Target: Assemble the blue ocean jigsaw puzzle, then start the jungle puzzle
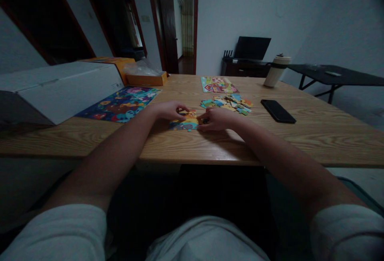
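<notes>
A small joined section of jigsaw puzzle (189,125), yellow, orange and blue, lies flat on the wooden table in front of me. My left hand (169,111) is at its upper left, with thumb and index finger curved together onto its edge. At the right edge, my right hand (217,118) has its fingers bent and closed against the puzzle. Whatever sits under the right fingertips is mostly hidden by them. Just beyond my right hand is a heap of loose jigsaw pieces (235,102).
A finished-looking dark blue picture (123,103) lies left, beside a white box (63,85). Behind are an orange box lid (147,79) holding clear plastic and a pink-green picture card (220,85). A phone (278,111) and a tumbler (276,72) stand right.
</notes>
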Action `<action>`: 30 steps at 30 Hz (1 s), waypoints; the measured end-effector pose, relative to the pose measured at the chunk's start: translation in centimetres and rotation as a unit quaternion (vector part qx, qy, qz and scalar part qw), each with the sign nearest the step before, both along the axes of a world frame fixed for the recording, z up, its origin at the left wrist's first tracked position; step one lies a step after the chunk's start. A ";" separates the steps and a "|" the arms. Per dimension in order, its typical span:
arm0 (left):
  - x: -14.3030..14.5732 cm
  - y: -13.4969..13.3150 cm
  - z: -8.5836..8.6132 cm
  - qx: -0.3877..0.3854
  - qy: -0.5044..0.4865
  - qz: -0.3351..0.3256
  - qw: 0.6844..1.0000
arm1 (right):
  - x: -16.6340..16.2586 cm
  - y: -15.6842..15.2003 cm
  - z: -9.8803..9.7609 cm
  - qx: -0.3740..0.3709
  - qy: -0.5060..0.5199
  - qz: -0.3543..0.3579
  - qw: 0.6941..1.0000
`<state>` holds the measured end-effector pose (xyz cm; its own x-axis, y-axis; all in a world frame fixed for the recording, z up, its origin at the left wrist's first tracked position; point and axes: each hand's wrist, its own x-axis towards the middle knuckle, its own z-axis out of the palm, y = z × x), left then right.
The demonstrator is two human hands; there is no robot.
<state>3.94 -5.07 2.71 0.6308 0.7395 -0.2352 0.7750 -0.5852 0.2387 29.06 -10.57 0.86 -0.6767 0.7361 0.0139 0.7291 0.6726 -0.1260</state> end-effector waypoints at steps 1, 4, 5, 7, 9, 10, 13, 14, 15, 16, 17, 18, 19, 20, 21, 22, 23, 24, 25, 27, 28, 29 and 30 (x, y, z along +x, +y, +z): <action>0.0 0.0 0.0 0.001 0.003 -0.003 1.000 | 0.4 0.5 -0.1 -0.016 0.022 -0.004 1.000; -0.2 0.2 -0.1 0.019 0.016 -0.014 1.000 | 2.5 2.7 -0.5 -0.018 0.114 -0.079 0.990; -0.2 0.3 -0.2 0.027 0.017 -0.021 0.999 | 3.5 3.5 -0.7 0.004 0.138 -0.118 0.983; -0.4 0.7 -0.4 0.042 0.017 -0.033 0.998 | 5.5 5.1 -1.3 0.048 0.148 -0.205 0.966; -0.5 0.9 -0.6 0.052 0.018 -0.035 0.998 | 7.1 6.3 -2.0 0.039 0.113 -0.253 0.960; -0.5 1.0 -0.6 0.056 0.019 -0.032 0.998 | 7.6 6.7 -2.4 0.032 0.096 -0.263 0.959; -0.5 1.1 -0.7 0.060 0.023 -0.020 0.998 | 8.1 7.3 -3.0 0.030 0.074 -0.278 0.957; -0.5 1.1 -0.7 0.059 0.024 -0.018 0.998 | 8.0 7.3 -3.1 0.033 0.074 -0.281 0.956; -0.5 1.1 -0.7 0.057 0.026 -0.016 0.998 | 7.8 7.4 -3.2 0.036 0.075 -0.283 0.955; -0.5 1.1 -0.7 0.054 0.027 -0.015 0.998 | 7.7 7.4 -3.2 0.038 0.078 -0.284 0.955; -0.6 1.1 -0.7 0.052 0.027 -0.015 0.998 | 7.6 7.4 -3.2 0.040 0.081 -0.283 0.955; -0.6 1.1 -0.7 0.052 0.028 -0.016 0.998 | 7.5 7.5 -3.2 0.042 0.084 -0.282 0.955; -0.6 1.2 -0.7 0.053 0.030 -0.018 0.998 | 7.5 7.5 -3.2 0.045 0.088 -0.282 0.954; -0.6 1.1 -0.7 0.056 0.031 -0.020 0.998 | 7.5 7.6 -3.2 0.047 0.090 -0.282 0.954; -0.6 1.1 -0.7 0.058 0.032 -0.022 0.998 | 7.6 7.6 -3.3 0.049 0.093 -0.283 0.953; -0.5 1.1 -0.7 0.060 0.033 -0.023 0.997 | 7.7 7.7 -3.3 0.051 0.096 -0.285 0.952; -0.5 1.1 -0.7 0.061 0.035 -0.023 0.997 | 7.7 7.8 -3.4 0.053 0.102 -0.288 0.951; -0.5 1.1 -0.7 0.060 0.035 -0.021 0.997 | 7.8 7.8 -3.5 0.053 0.110 -0.292 0.949; -0.5 1.1 -0.7 0.058 0.035 -0.018 0.998 | 7.9 7.8 -3.6 0.052 0.123 -0.294 0.946; -0.5 1.1 -0.8 0.054 0.034 -0.013 0.998 | 8.0 7.9 -3.8 0.042 0.163 -0.294 0.941; -0.5 1.2 -0.8 0.053 0.032 -0.013 0.998 | 8.1 8.0 -3.8 0.034 0.190 -0.292 0.937; -0.6 1.3 -0.9 0.052 0.028 -0.015 0.998 | 8.3 8.0 -3.8 0.024 0.220 -0.288 0.932; -0.6 1.4 -1.0 0.052 0.025 -0.018 0.998 | 8.4 8.1 -3.8 0.014 0.249 -0.284 0.926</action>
<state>3.32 -3.68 1.71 0.6466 0.7386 -0.1907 0.7626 -0.6323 0.1365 37.45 -2.52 -2.90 -0.0853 0.9659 0.2444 0.8226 0.2067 -0.5297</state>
